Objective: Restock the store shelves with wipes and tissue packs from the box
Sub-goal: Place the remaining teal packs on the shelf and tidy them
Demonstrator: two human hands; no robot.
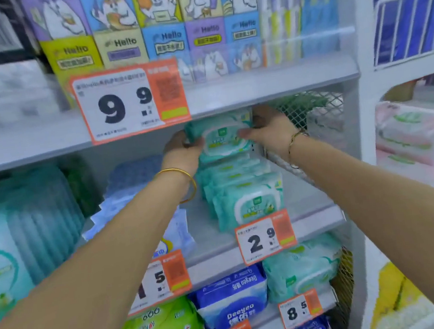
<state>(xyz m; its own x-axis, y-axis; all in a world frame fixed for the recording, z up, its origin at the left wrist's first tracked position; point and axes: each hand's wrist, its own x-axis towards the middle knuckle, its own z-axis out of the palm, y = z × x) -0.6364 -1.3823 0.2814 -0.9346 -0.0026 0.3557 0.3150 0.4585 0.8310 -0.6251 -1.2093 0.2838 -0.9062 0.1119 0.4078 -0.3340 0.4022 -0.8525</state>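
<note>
Head view: left hand (181, 148) and right hand (268, 128) grip opposite ends of a teal wipes pack (221, 136), fingers closed around it, above the stacked row of wipes packs (243, 191).

The teal wipes pack (222, 139) is soft glossy plastic film with a smooth lid; the shelf (269, 85) looks matt painted metal, its right end wall white wire mesh (296, 112); price cards (130, 101) are glossy paper; bangle (182, 181) shiny gold metal
</note>
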